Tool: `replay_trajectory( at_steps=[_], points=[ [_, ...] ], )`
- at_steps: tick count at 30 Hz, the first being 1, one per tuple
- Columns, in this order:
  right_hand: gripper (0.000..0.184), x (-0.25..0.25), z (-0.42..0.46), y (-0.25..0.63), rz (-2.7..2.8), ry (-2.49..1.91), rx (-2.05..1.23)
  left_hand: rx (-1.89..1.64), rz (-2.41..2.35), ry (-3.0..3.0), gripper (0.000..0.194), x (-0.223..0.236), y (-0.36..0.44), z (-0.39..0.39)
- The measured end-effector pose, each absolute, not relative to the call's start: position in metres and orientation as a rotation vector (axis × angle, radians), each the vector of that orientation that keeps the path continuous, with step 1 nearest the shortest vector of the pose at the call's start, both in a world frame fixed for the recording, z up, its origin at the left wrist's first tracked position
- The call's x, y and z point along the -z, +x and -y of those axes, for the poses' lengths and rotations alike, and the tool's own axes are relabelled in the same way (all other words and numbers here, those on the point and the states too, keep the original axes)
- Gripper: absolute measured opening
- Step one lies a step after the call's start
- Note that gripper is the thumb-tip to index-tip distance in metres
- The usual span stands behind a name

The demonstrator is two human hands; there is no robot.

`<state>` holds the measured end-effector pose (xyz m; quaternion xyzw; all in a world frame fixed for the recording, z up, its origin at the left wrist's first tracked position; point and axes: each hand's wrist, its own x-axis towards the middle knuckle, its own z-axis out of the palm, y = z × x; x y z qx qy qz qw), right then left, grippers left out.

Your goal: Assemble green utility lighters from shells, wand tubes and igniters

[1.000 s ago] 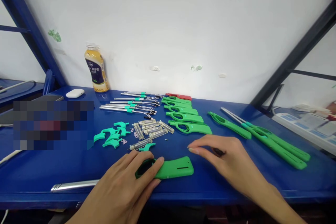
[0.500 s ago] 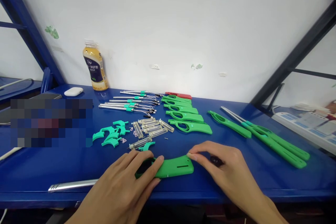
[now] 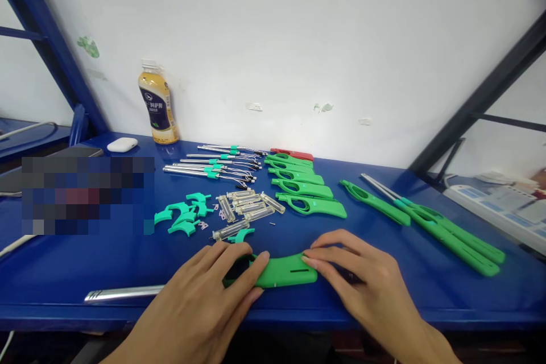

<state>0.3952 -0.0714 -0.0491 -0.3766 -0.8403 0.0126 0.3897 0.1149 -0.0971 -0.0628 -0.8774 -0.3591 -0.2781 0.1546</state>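
A green plastic lighter handle (image 3: 285, 272) lies on the blue table (image 3: 85, 273) near its front edge, with a metal tube (image 3: 123, 294) sticking out to the left. My left hand (image 3: 213, 290) rests over the handle's left end, thumb and fingers gripping it. My right hand (image 3: 362, 281) touches the handle's right end with its fingertips, fingers bent and apart. A small dark part shows under the right hand; I cannot make it out.
Behind the hands lie teal triggers (image 3: 183, 217), clear tubes (image 3: 245, 207), metal rods with wires (image 3: 213, 168), a row of green handle shells (image 3: 305, 187) and one red shell (image 3: 294, 154). Assembled green lighters (image 3: 430, 224) lie right. A drink bottle (image 3: 157, 105) and white case (image 3: 121, 144) stand back left.
My right hand has moved left and down to the handle's right end, and its fingertips now touch it. My left hand has stayed on the handle.
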Motion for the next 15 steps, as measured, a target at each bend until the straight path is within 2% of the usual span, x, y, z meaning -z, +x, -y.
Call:
replay_trajectory(
  at_steps=[15],
  points=[
    [0.025,0.044,0.084,0.395,2.1,-0.945,-0.007,0.8,1.026,-2.515,0.039,0.065,0.115,0.097]
  ],
)
